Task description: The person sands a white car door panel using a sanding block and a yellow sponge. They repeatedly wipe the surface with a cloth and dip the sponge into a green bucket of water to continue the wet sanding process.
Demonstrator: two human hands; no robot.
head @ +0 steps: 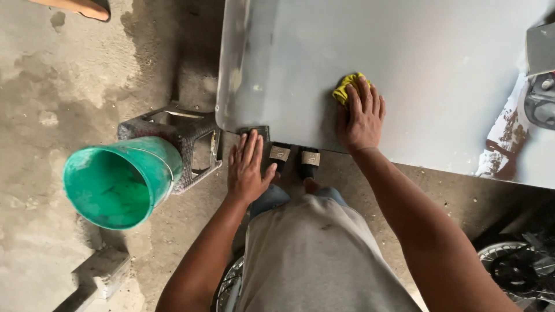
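While the right hand (362, 115) is pressing a yellow cloth (346, 86) flat under its fingertips on the grey panel (439, 69), the left hand (247, 167) is lying open at the panel's edge, beside a green bucket (118, 182).

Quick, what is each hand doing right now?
Left hand: open, flat on the grey panel edge, holding nothing.
Right hand: open, pressing a yellow cloth on the panel.

Left hand (248, 167) flat, fingers spread, palm down, arm extended forward. Right hand (362, 115) palm down, fingers together, pressing; forearm stretched forward, wrist straight.
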